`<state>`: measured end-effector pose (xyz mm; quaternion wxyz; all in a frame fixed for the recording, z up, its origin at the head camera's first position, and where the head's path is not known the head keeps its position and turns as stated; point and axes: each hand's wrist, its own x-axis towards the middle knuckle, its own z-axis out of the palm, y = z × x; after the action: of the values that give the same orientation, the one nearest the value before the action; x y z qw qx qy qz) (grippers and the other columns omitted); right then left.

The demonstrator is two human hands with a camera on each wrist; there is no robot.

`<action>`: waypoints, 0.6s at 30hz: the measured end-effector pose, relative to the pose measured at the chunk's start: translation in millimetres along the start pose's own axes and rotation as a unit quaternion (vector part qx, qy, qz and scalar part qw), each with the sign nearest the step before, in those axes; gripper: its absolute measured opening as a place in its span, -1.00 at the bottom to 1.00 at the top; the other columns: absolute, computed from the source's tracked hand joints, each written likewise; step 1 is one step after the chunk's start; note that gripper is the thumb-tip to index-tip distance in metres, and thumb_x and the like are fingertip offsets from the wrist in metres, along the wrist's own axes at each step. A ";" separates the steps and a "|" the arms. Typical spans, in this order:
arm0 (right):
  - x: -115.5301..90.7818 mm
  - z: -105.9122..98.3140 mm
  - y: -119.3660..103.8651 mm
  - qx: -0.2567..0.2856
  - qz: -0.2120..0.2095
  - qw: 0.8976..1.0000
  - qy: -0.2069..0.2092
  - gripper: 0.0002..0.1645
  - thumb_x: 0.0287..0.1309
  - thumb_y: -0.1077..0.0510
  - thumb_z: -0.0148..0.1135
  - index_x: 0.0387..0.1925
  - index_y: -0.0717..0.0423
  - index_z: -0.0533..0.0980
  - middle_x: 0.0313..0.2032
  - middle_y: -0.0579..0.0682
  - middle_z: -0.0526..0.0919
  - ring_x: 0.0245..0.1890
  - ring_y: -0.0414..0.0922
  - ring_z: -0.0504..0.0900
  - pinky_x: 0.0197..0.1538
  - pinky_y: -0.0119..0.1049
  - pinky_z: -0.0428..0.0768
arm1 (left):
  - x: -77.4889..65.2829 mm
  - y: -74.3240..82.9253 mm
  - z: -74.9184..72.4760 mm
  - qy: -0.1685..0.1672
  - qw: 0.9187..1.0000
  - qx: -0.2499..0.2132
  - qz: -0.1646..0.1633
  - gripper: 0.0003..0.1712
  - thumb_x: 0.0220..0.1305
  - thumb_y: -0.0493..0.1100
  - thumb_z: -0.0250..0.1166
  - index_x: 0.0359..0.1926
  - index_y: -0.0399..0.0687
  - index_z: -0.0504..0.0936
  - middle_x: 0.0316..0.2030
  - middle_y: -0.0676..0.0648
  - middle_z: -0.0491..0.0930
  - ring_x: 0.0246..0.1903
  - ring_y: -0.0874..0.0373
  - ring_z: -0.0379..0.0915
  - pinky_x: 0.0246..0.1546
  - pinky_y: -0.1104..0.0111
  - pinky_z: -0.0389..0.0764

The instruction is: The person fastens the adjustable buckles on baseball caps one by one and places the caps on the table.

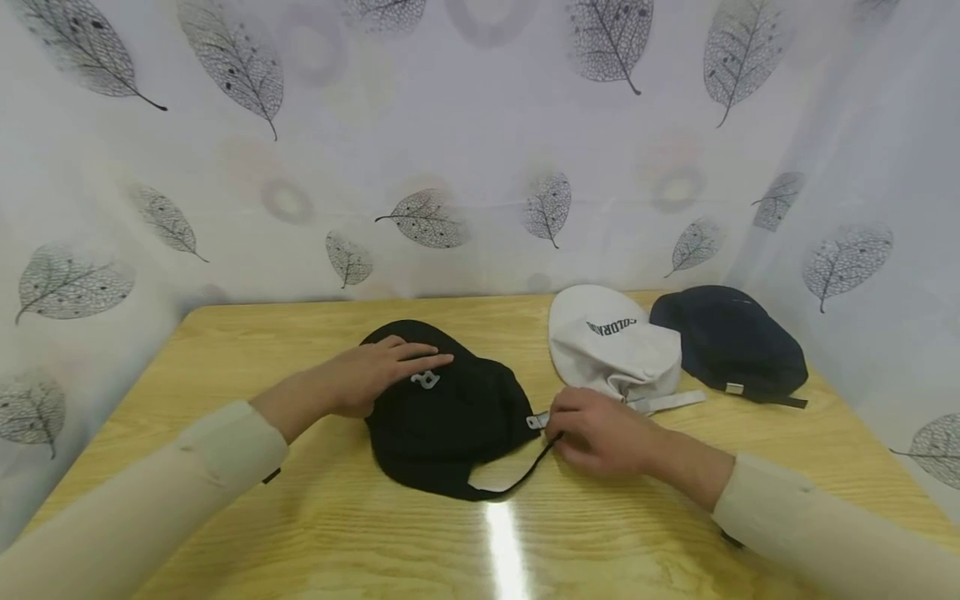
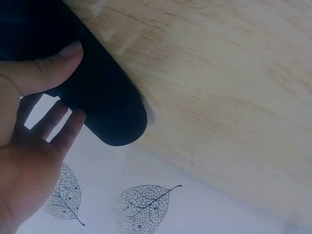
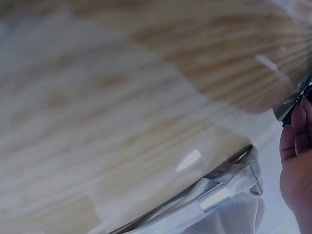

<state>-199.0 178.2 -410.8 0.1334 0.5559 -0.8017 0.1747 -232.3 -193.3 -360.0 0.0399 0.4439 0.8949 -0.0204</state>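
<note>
A black cap [image 1: 450,417] with a small light emblem lies on the wooden table, its brim toward the back left. My left hand [image 1: 367,372] rests on its front, fingers straight across the crown near the emblem. In the left wrist view, the thumb [image 2: 53,68] lies against the black fabric near the brim [image 2: 114,117]. My right hand [image 1: 600,433] pinches the cap's black back strap [image 1: 528,475] at its free end, close to a metal buckle [image 1: 535,422]. The right wrist view catches only part of this hand [image 3: 300,161], at its edge; the fingertips hide the strap's end.
Just behind my right hand lies a white cap [image 1: 607,342] with dark lettering and a strap stretched rightward. A dark navy cap [image 1: 731,342] touches its right side. Leaf-printed cloth [image 1: 465,125] hangs along the table's back and sides. Light glares off the front tabletop [image 1: 420,550].
</note>
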 end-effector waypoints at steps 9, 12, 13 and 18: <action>6.0 1.3 -2.8 0.004 -0.009 1.000 -0.011 -0.87 0.06 0.16 0.41 -0.31 -0.08 0.62 -0.07 -0.04 0.58 -0.04 -0.14 0.55 0.06 -0.21 0.55 | 6.4 -3.6 5.5 0.013 1.000 0.004 0.015 0.24 -0.02 -0.59 0.40 0.57 0.20 0.05 0.49 -0.07 0.20 0.34 -0.09 0.29 -0.19 0.15 0.66; 7.7 2.6 -4.5 0.019 -0.008 1.000 -0.023 -0.87 0.10 0.16 0.40 -0.29 -0.07 0.62 -0.11 -0.07 0.58 -0.10 -0.19 0.58 0.01 -0.26 0.59 | 12.1 -4.4 7.5 0.031 0.999 0.039 0.013 0.19 0.05 -0.56 0.38 0.57 0.22 0.04 0.46 -0.10 0.25 0.30 -0.07 0.37 -0.09 0.13 0.66; 8.3 3.0 -5.2 0.025 -0.006 0.999 -0.027 -0.88 0.11 0.16 0.39 -0.29 -0.07 0.62 -0.12 -0.09 0.58 -0.11 -0.20 0.58 -0.01 -0.29 0.59 | 14.0 -3.8 7.4 0.039 0.998 0.053 0.012 0.17 0.06 -0.53 0.40 0.57 0.20 0.05 0.44 -0.12 0.29 0.27 -0.08 0.41 -0.05 0.12 0.65; 10.8 5.0 -7.3 0.038 -0.008 0.999 -0.027 -0.88 0.11 0.16 0.39 -0.29 -0.09 0.62 -0.15 -0.13 0.58 -0.15 -0.24 0.59 -0.03 -0.36 0.58 | 16.5 7.2 1.2 0.078 0.992 0.096 -0.006 0.02 0.05 -0.37 0.49 0.51 0.01 0.22 0.25 -0.15 0.49 0.17 -0.08 0.49 0.15 0.08 0.54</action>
<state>-196.0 164.6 -409.9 0.0920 0.5716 -0.7931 0.1890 -236.4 -175.9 -362.7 -0.0730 0.4408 0.8917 -0.0720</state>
